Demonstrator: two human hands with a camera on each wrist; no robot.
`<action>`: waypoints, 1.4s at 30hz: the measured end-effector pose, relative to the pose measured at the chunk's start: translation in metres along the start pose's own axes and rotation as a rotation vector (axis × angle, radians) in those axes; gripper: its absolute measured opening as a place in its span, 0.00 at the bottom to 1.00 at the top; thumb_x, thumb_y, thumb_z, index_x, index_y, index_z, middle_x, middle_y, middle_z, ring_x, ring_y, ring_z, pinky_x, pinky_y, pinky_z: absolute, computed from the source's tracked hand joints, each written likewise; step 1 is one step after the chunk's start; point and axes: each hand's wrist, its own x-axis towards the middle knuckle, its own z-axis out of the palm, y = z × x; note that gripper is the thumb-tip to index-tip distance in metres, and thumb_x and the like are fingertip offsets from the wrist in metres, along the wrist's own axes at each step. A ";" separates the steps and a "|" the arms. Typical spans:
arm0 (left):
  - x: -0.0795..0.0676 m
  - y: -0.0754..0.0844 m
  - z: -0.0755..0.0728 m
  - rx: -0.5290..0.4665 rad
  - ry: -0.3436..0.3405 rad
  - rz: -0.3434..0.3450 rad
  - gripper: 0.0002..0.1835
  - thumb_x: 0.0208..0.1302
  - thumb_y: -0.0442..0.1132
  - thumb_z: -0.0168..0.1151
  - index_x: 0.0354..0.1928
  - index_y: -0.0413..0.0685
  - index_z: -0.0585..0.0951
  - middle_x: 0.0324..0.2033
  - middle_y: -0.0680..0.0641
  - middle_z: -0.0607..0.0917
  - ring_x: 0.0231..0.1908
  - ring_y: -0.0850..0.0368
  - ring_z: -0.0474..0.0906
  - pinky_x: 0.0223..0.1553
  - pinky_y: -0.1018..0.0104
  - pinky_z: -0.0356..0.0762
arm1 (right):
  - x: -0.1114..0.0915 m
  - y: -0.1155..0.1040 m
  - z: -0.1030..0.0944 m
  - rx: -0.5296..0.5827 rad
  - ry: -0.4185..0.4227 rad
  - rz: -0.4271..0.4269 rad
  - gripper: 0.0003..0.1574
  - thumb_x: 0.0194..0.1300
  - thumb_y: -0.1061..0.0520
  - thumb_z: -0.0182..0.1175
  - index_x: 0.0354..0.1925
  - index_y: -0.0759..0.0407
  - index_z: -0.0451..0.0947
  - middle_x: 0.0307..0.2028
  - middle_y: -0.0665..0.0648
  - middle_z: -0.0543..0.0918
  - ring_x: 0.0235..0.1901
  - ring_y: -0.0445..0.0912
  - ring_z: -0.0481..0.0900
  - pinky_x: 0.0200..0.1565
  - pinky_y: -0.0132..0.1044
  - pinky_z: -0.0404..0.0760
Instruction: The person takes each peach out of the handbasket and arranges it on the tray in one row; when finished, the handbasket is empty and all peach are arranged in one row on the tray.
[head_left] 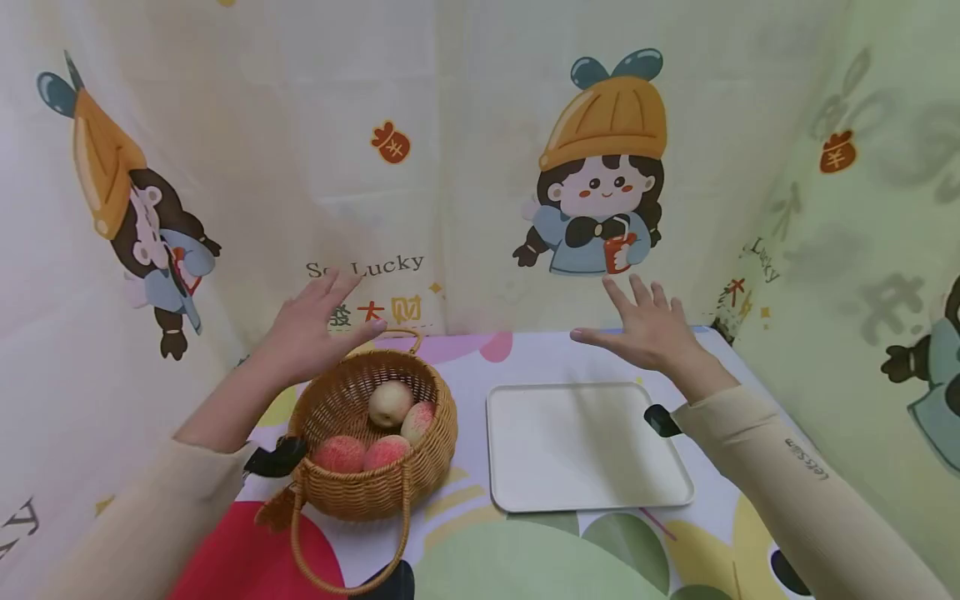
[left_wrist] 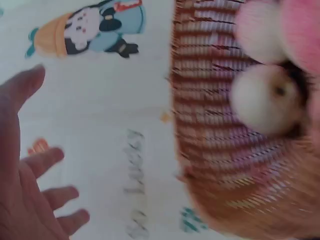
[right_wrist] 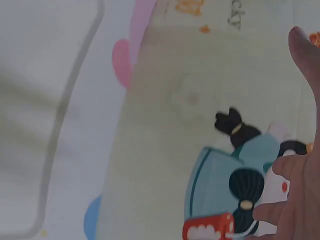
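Both hands are raised with fingers spread, and neither holds anything. The left hand [head_left: 311, 333] hovers above and behind a wicker basket [head_left: 431, 467]; its fingers also show at the left of the left wrist view. Inside the basket lie several peaches: a pale one [head_left: 391, 403], a pink-blushed one [head_left: 418, 422] and redder ones [head_left: 341, 454] toward the front. One handle [head_left: 296, 533] hangs down over the basket's front. My right hand [head_left: 648, 329] is held in the air above the far side of a white rectangular tray [head_left: 555, 450], apart from it. No items show on the tray.
A table [head_left: 465, 442] with a colourful printed cover carries the basket at left and the tray at right. Printed cloth [head_left: 480, 167] hangs behind the table, with more cloth [head_left: 847, 275] at the right side. Black wrist cameras [head_left: 277, 457] sit at both cuffs.
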 end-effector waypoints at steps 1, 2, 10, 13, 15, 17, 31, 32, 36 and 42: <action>-0.010 -0.010 0.001 -0.042 0.000 0.001 0.50 0.66 0.71 0.53 0.81 0.56 0.51 0.79 0.39 0.43 0.76 0.31 0.39 0.65 0.23 0.41 | -0.001 -0.004 0.002 0.010 -0.009 -0.015 0.72 0.56 0.13 0.46 0.82 0.51 0.40 0.78 0.72 0.39 0.73 0.75 0.35 0.66 0.75 0.35; -0.020 -0.019 0.003 -0.087 -0.003 -0.001 0.48 0.66 0.69 0.55 0.81 0.55 0.53 0.79 0.40 0.44 0.75 0.30 0.41 0.64 0.22 0.44 | -0.002 -0.009 0.005 0.021 -0.018 -0.032 0.72 0.57 0.13 0.47 0.82 0.51 0.39 0.78 0.71 0.40 0.74 0.75 0.35 0.66 0.74 0.35; -0.085 -0.076 0.054 -0.279 -0.079 -0.086 0.47 0.59 0.59 0.70 0.77 0.52 0.63 0.77 0.34 0.49 0.71 0.20 0.47 0.51 0.17 0.60 | -0.010 -0.063 0.020 0.194 -0.128 -0.281 0.66 0.58 0.17 0.53 0.82 0.41 0.40 0.80 0.61 0.41 0.77 0.62 0.42 0.68 0.69 0.51; -0.091 -0.083 0.067 -0.332 -0.081 -0.081 0.45 0.59 0.57 0.72 0.76 0.54 0.65 0.78 0.35 0.49 0.71 0.20 0.47 0.48 0.19 0.66 | -0.011 -0.086 0.027 0.283 -0.161 -0.365 0.64 0.58 0.18 0.55 0.81 0.37 0.41 0.80 0.56 0.41 0.78 0.57 0.44 0.69 0.66 0.54; -0.092 -0.084 0.072 -0.346 -0.077 -0.068 0.44 0.60 0.55 0.72 0.76 0.54 0.66 0.78 0.36 0.50 0.71 0.21 0.48 0.49 0.19 0.66 | -0.011 -0.101 0.033 0.357 -0.194 -0.405 0.64 0.58 0.19 0.57 0.81 0.35 0.42 0.80 0.53 0.41 0.78 0.54 0.45 0.69 0.64 0.55; -0.092 -0.086 0.075 -0.353 -0.078 -0.060 0.43 0.61 0.54 0.72 0.75 0.52 0.66 0.78 0.36 0.50 0.71 0.21 0.48 0.50 0.19 0.64 | -0.010 -0.116 0.040 0.436 -0.228 -0.446 0.63 0.58 0.20 0.58 0.81 0.35 0.43 0.80 0.49 0.42 0.77 0.51 0.45 0.70 0.62 0.55; -0.092 -0.087 0.095 -0.584 -0.049 -0.034 0.41 0.58 0.27 0.60 0.74 0.48 0.59 0.73 0.34 0.57 0.67 0.25 0.58 0.45 0.31 0.78 | 0.019 -0.202 0.085 1.039 -0.369 -0.627 0.51 0.68 0.40 0.63 0.80 0.38 0.49 0.76 0.49 0.59 0.73 0.52 0.62 0.69 0.48 0.63; -0.091 -0.086 0.095 -0.583 -0.049 -0.027 0.41 0.58 0.27 0.60 0.74 0.48 0.59 0.73 0.34 0.58 0.68 0.25 0.57 0.45 0.31 0.78 | 0.021 -0.206 0.087 1.078 -0.380 -0.618 0.50 0.69 0.42 0.63 0.80 0.38 0.50 0.75 0.50 0.60 0.72 0.53 0.62 0.69 0.48 0.64; -0.088 -0.086 0.095 -0.571 -0.055 -0.015 0.40 0.58 0.28 0.59 0.74 0.49 0.59 0.73 0.35 0.58 0.68 0.27 0.58 0.47 0.31 0.77 | 0.027 -0.220 0.093 1.139 -0.416 -0.571 0.47 0.70 0.44 0.62 0.79 0.37 0.52 0.73 0.50 0.64 0.71 0.53 0.65 0.66 0.42 0.68; -0.086 -0.088 0.095 -0.565 -0.077 -0.037 0.40 0.60 0.27 0.58 0.74 0.49 0.57 0.73 0.34 0.57 0.66 0.25 0.61 0.46 0.32 0.78 | 0.031 -0.240 0.103 1.018 -0.515 -0.502 0.49 0.67 0.40 0.64 0.79 0.38 0.54 0.73 0.55 0.65 0.69 0.50 0.68 0.63 0.41 0.71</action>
